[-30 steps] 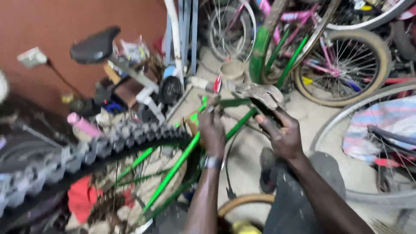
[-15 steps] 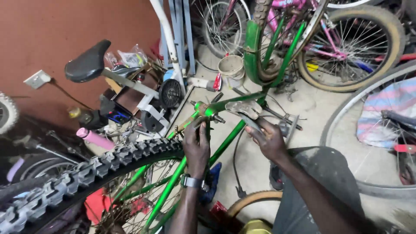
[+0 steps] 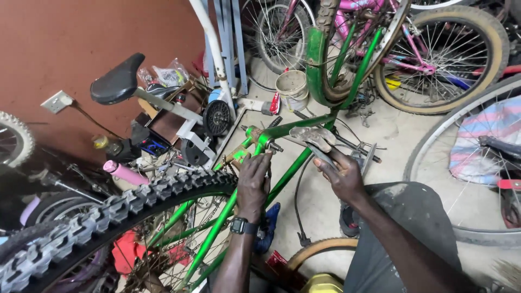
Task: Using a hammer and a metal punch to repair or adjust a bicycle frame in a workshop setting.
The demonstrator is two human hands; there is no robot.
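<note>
Right now my left hand [image 3: 254, 182] is clenched around the green bicycle frame [image 3: 282, 173] just below its bottom bracket, at the middle of the view, while my right hand [image 3: 341, 173] grasps a grey, worn pedal [image 3: 312, 137] on its crank arm, just right of that joint. The frame stands upside down, its painted steel tubes running from the near left up toward the far green fork [image 3: 317, 70]. I judge it stiff and fairly heavy, awkward to swing, so the tube junction is the sound place to hold it; the glossy paint could slip under a greasy palm. The pedal looks flat, scuffed and gritty, giving decent purchase. Nearer on the left, a knobby black tyre [image 3: 108, 217] arcs across, its rubber blocks deep and coarse. Farther left sit a smooth black saddle [image 3: 116, 81] and a pink handlebar grip [image 3: 125, 173]. A pale plastic bucket [image 3: 292, 87] stands on the dusty concrete floor [image 3: 391, 130] beyond.
</note>
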